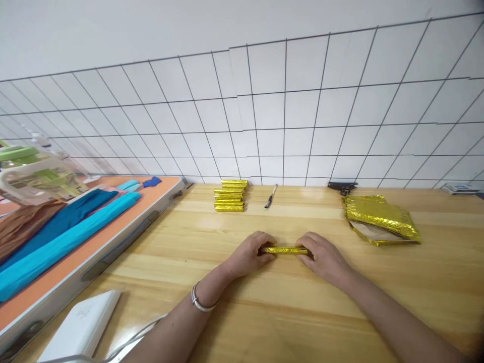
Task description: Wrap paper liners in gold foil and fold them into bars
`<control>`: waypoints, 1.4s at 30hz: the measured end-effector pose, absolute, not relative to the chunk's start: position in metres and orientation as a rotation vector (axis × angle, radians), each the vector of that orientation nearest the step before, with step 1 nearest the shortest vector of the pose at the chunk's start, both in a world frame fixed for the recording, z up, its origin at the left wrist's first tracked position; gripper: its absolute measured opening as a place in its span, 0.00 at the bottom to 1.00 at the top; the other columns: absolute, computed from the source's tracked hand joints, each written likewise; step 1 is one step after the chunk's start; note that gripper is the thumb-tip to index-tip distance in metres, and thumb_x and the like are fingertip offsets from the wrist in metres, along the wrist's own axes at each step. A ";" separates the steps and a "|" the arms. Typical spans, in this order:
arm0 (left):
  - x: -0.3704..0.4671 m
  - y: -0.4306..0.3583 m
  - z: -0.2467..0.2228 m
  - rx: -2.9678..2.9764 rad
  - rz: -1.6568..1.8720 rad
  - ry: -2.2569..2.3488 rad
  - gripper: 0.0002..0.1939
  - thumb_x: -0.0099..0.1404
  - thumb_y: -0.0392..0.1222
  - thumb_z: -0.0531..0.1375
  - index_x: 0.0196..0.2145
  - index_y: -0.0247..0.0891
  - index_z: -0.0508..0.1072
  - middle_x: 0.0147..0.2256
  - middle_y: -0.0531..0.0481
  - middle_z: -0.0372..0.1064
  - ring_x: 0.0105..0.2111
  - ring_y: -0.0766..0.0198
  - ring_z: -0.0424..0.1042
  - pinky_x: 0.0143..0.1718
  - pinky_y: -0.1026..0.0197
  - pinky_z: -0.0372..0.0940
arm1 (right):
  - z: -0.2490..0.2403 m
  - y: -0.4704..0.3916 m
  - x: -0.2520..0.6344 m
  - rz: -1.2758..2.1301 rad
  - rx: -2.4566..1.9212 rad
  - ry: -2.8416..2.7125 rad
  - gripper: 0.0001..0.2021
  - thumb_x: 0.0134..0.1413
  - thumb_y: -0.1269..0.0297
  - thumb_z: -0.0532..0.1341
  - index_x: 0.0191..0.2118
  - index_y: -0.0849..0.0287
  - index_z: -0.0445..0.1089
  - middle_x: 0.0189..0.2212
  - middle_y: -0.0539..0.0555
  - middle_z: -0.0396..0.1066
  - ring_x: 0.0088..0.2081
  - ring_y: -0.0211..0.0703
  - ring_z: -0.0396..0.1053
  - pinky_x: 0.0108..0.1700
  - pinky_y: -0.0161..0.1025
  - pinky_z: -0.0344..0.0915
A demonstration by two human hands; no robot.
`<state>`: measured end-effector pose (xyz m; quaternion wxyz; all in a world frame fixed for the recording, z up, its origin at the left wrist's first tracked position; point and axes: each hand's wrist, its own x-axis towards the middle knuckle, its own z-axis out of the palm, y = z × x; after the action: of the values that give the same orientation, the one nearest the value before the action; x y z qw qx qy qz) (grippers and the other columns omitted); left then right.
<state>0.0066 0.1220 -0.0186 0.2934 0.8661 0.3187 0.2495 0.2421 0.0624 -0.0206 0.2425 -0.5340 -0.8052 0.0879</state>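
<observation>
A narrow gold foil strip [285,250] lies crosswise low over the wooden table [287,312], between my two hands. My left hand [252,253] is closed round its left end, and my right hand [320,256] grips the right end in the same way. Farther back, to the left, several similar gold strips [230,196] form a row near the wall. Right of my hands rests a pile of flat gold foil sheets [381,218], with a brown underside showing at its front.
A pen [271,196] lies near the tiled wall, and a black object [342,187] stands behind the foil pile. At front left are a white box [81,325] and cables. An orange surface [113,222] at left holds blue and brown cloth and a basket.
</observation>
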 end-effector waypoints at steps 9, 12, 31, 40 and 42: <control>0.008 0.119 -0.025 2.023 0.682 0.848 0.11 0.55 0.37 0.60 0.37 0.37 0.65 0.30 0.53 0.63 0.29 0.69 0.61 0.31 0.67 0.58 | -0.020 0.062 0.242 0.336 -1.284 -1.974 0.10 0.47 0.77 0.57 0.36 0.56 0.62 0.33 0.51 0.64 0.35 0.40 0.63 0.36 0.37 0.62; 0.009 0.121 -0.026 1.824 0.757 0.764 0.13 0.54 0.39 0.63 0.36 0.36 0.64 0.31 0.53 0.62 0.30 0.69 0.61 0.31 0.67 0.59 | -0.019 0.061 0.241 0.361 -1.246 -1.904 0.10 0.48 0.76 0.56 0.36 0.55 0.62 0.33 0.51 0.63 0.34 0.39 0.62 0.33 0.35 0.63; 0.017 0.115 -0.016 1.437 1.030 0.628 0.12 0.53 0.39 0.65 0.33 0.36 0.65 0.36 0.49 0.65 0.33 0.68 0.64 0.34 0.65 0.60 | -0.018 0.055 0.236 0.386 -1.194 -1.892 0.09 0.51 0.68 0.59 0.40 0.55 0.64 0.32 0.52 0.66 0.33 0.39 0.65 0.34 0.36 0.65; 0.015 0.117 -0.023 1.703 1.004 0.784 0.09 0.55 0.37 0.61 0.33 0.36 0.65 0.38 0.48 0.66 0.37 0.64 0.65 0.39 0.62 0.61 | -0.026 0.058 0.237 0.401 -1.305 -1.879 0.10 0.51 0.67 0.58 0.41 0.53 0.66 0.34 0.52 0.68 0.35 0.41 0.66 0.35 0.37 0.64; 0.014 0.119 -0.026 1.805 0.928 0.854 0.09 0.54 0.36 0.61 0.34 0.37 0.66 0.38 0.48 0.66 0.37 0.64 0.65 0.40 0.62 0.61 | -0.028 0.062 0.240 0.349 -1.362 -1.939 0.10 0.49 0.66 0.59 0.40 0.54 0.67 0.35 0.53 0.68 0.38 0.44 0.65 0.39 0.40 0.64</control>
<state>0.0141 0.1188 -0.0258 0.4526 0.7310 0.3457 0.3758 0.2396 0.0615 -0.0279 0.3649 -0.5294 -0.7537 0.1357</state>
